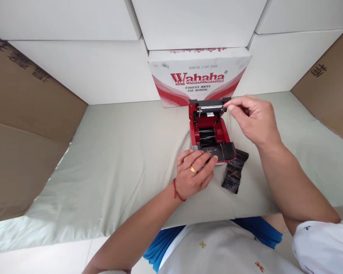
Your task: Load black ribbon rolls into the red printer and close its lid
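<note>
A red and black label printer stands with its lid raised. A roll of glossy black ribbon lies in its body, and black film spreads over the front. My left hand is curled over the printer's front edge, fingertips on the black film, thumb tucked low. My right hand pinches at the right corner of the raised lid, thumb against index finger. Whether a small part sits in that pinch is hidden. A crumpled strip of black ribbon rests on the cloth beside the printer.
Behind the printer stands a white and red Wahaha water carton. White boxes form a wall at the back. Brown cartons flank both sides. A pale green cloth covers the table, whose front edge is close to my body.
</note>
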{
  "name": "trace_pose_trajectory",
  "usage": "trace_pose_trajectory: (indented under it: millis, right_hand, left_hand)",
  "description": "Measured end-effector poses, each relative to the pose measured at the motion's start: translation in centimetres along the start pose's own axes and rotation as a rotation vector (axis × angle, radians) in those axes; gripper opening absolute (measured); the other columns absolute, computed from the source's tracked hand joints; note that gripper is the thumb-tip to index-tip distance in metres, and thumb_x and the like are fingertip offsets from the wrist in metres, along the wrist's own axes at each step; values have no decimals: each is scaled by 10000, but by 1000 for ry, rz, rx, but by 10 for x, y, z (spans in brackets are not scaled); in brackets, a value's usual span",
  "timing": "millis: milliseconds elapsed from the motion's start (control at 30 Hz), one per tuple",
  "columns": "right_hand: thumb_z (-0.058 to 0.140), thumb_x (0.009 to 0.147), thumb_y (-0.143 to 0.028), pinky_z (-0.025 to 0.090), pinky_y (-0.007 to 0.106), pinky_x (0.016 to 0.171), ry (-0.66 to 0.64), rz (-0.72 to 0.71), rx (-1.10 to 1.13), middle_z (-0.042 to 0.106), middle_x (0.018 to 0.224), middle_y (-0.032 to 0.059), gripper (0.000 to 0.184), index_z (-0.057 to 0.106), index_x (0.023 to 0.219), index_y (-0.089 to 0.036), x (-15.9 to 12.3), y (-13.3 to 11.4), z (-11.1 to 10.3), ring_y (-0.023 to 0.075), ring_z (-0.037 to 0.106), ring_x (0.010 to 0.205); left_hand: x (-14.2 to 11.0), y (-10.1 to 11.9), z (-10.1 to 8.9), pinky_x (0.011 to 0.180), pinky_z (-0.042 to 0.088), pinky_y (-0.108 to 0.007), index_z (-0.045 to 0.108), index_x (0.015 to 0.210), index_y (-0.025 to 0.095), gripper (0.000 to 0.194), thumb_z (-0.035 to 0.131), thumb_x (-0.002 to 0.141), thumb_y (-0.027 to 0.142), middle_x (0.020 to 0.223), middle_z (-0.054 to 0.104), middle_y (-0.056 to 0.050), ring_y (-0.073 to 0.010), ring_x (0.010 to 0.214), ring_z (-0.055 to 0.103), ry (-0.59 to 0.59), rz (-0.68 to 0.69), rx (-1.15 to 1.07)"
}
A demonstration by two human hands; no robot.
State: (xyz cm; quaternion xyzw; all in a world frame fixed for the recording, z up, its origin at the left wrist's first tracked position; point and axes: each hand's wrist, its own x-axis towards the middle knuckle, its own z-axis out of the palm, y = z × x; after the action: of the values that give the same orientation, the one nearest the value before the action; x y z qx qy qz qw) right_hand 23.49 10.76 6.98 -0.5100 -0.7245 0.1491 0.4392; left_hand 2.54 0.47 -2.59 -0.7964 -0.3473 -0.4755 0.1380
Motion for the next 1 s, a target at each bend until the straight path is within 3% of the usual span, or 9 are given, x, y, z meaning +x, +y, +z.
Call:
trace_pose_trajectory:
  millis: [100,200,300,467,633,833,1000]
  right_hand:
    - [586,1051,-456,570,447,1001,109,-159,-91,730,1246,119,363,794,1252,-237,7,7,7,269,703,1129]
    - [526,1081,-517,505,503,1152,-27,-256,-140,693,1385,139,450,727,1378,-246,11,11,14,303,639,1321]
    - [496,1101,-493,538,478,1105,-104,-281,-144,734,1312,115,416,739,1342,-256,3,7,13,278,682,1239]
    - [526,1097,-380,538,467,1022,-79,-352,-197,774,1192,98,315,784,1231,-258,-28,-3,1,267,687,1119]
    - [580,1058,-278,552,475,952,-107,-375,-159,780,1099,99,250,811,1151,-254,-61,3,4,262,676,1049]
    - [616,1031,-205,595,460,919,-153,-407,-118,793,1098,100,261,794,1221,-219,-75,5,6,250,684,1025]
    - [630,1018,-178,622,433,890,-208,-402,-230,797,1146,119,297,772,1279,-157,-79,0,2,256,675,1015]
  left_hand:
    - [1,2,0,983,460,-377,706,1182,220,256,684,935,157,1034,825,-23,-188,1012,708,19,-5,1]
    - [0,4,-1,943,467,-368,714,1132,241,224,707,923,163,1014,812,-27,-198,1008,694,35,-17,14]
    - [-1,5,-2,906,464,-371,734,1108,225,221,729,901,148,936,767,-43,-212,976,651,56,-14,47]
    - [0,4,-3,884,444,-367,750,1095,220,223,716,898,119,896,716,-30,-193,958,636,28,-6,33]
    - [2,2,-3,866,461,-371,749,1099,236,228,725,894,137,898,715,-22,-189,933,632,27,-1,6]
    - [-1,2,-2,890,491,-373,718,1279,307,448,770,867,139,923,712,-2,-186,912,638,27,-21,-16]
    - [-1,1,-3,842,531,-362,737,1138,288,284,749,891,147,850,682,-4,-185,865,635,14,-19,19]
